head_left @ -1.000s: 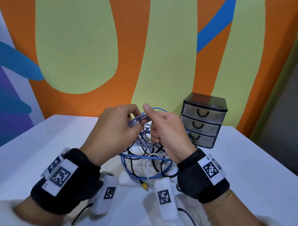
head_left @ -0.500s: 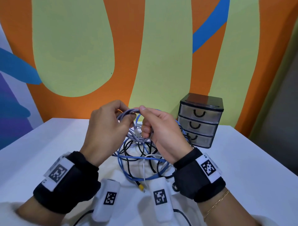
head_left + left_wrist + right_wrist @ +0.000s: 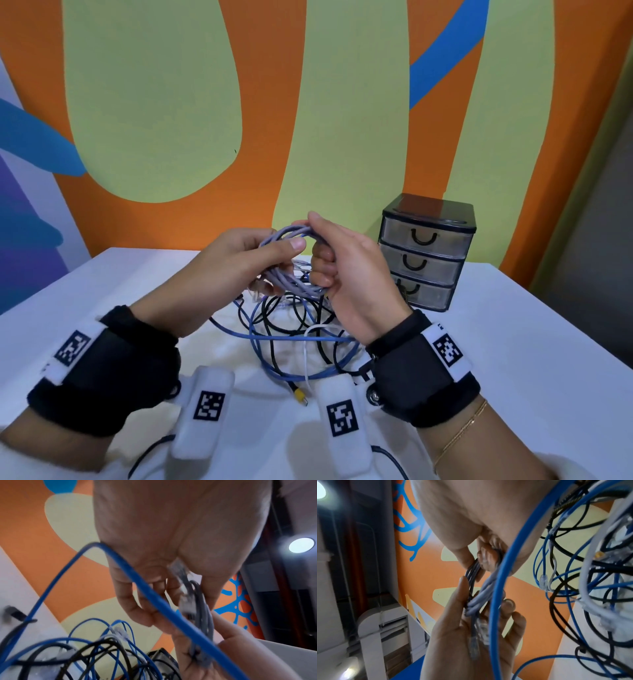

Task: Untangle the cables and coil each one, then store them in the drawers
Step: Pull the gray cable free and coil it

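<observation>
Both hands were up over the table (image 3: 513, 342), clamped on the grey coil (image 3: 291, 270): my left hand (image 3: 233, 274) pinched one side w/ thumb on top, right hand (image 3: 349, 270) gripped the other. Tangle (image 3: 291, 335) lay below; drawers (image 3: 426, 251) sat right, closed.

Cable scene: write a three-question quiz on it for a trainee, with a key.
1. True or false: both hands hold the grey cable.
2. Which cables lie tangled on the table? A) blue, black and white B) red and green C) only yellow
3. Fill in: the drawer unit has ___ drawers, all closed.

Key: 1 true, the left hand and right hand grip its coil. 2 A. 3 three.
</observation>
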